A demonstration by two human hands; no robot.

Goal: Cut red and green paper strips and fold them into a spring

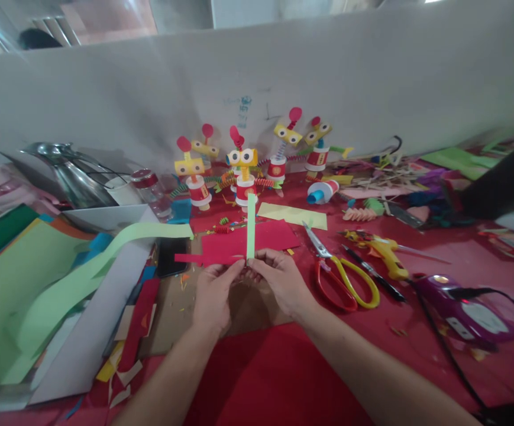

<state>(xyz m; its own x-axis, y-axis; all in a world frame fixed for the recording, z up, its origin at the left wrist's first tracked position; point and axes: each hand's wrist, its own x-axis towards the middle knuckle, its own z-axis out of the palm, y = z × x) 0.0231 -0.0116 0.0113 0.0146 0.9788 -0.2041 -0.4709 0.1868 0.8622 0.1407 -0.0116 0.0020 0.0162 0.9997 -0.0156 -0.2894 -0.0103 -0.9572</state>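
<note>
My left hand [215, 296] and my right hand [281, 281] meet at the middle of the table, fingertips together. Between them they pinch a narrow light-green paper strip [251, 228] that stands upright, crossed with a red paper strip [194, 258] that runs out to the left. Right behind the strips lies a sheet of red paper [265, 236]. Further back stands a row of paper-cup figures [243, 171] with yellow heads, googly eyes and red discs on top.
Red-and-yellow scissors [340, 278], a black pen [372, 272], a yellow glue gun [383, 248] and a purple glue gun [456, 307] with a black cord lie at the right. Coloured paper sheets [26, 284] pile up at the left. A white partition [327, 77] closes the back.
</note>
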